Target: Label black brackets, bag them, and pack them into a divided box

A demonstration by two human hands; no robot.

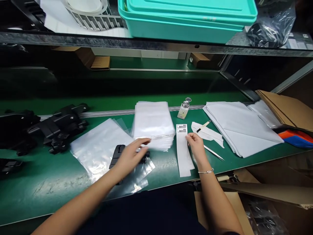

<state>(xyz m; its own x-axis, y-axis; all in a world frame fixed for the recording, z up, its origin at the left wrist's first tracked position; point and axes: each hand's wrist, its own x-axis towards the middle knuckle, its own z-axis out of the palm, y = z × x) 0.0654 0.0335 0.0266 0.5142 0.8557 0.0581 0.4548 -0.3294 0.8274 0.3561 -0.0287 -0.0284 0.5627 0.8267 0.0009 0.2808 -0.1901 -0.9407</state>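
Note:
My left hand is over a black plastic part, its thumb and fingers apart and nothing between them; it partly hides the part. Under the part lie loose clear plastic bags. A neat stack of clear bags stands just beyond my left fingertips. My right hand pinches the right edge of a white label strip. Two printed labels sit at the strip's far end. Beside that hand are a small brush on a torn paper piece and metal tweezers.
A small bottle with its lid up stands behind the strip. White sheets lie to the right, near cardboard. Several black assemblies crowd the left. A shelf with a teal bin overhangs the green bench.

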